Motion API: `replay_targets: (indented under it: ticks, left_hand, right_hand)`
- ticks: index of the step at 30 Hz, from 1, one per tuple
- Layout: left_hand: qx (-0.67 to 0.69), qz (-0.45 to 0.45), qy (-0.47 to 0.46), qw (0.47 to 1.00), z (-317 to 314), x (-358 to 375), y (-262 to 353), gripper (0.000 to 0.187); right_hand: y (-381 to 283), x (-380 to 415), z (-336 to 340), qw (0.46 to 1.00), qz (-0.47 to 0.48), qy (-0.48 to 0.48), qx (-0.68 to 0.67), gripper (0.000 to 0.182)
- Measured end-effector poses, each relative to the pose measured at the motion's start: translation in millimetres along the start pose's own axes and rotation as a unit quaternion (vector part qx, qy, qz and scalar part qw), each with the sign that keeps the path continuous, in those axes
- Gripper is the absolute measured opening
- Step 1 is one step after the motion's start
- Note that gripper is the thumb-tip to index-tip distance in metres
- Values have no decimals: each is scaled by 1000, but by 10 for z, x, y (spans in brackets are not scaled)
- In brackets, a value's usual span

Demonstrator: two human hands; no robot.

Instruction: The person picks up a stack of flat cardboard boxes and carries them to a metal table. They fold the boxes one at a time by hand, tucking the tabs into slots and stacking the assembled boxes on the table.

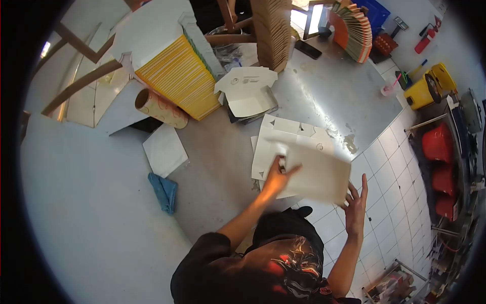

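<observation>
A shallow white cardboard box (321, 175) with raised sides is tilted above the table edge in front of me, blurred by motion. My left hand (276, 178) grips its left side, thumb stretched out over the inside. At the lower right corner, my right hand (355, 203) holds the box's edge with its thumb and some fingers, while the index finger points up, off the cardboard. Flat white cardboard blanks (276, 133) with printed marks and cut slots lie under the box. Beyond them stands a folded white box (248, 99) with its lid raised, resting on something dark.
Yellow-edged cardboard stacks (179, 76) and a tape roll (162, 107) stand left of centre. A blue cloth (163, 192) and a white sheet (165, 150) lie nearer. A phone (308, 49) and orange cartons (349, 30) are farther back. Red containers (438, 144) stand at the right.
</observation>
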State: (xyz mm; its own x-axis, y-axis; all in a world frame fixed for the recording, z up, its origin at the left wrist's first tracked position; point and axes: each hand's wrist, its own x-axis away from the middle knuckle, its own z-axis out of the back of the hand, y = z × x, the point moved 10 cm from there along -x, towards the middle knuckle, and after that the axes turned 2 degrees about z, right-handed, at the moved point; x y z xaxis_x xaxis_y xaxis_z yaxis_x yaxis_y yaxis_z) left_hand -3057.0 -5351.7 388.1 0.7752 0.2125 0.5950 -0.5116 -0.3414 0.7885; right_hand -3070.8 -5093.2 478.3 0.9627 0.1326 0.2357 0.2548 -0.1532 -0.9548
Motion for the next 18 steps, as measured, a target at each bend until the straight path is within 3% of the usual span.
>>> replay_targets:
  ticks: [2,4,6,8,10,14,18]
  left_hand:
    - [55,-158,58,984,355,-399,356,45]
    - [-60,-335,178,923,766,-723,801,32]
    - [-70,-353,230,904,1057,-843,1248,22]
    - [-45,-375,292,879,1311,-992,1526,22]
    - [-116,-357,326,868,1494,-1197,1679,22]
    - [-194,-357,316,858,1714,-1471,1710,21]
    - [-253,-271,289,883,1774,-1682,1679,21]
  right_hand:
    - [71,-69,-52,998,9,18,60,92]
    - [128,-69,-89,985,19,35,168,85]
    - [210,-25,-136,980,7,17,200,78]
    - [387,36,-172,959,-44,-24,278,74]
    - [451,108,-131,949,-53,-29,311,72]
    - [641,225,24,940,-101,-20,325,69]
    - [726,257,36,935,-125,-14,333,65]
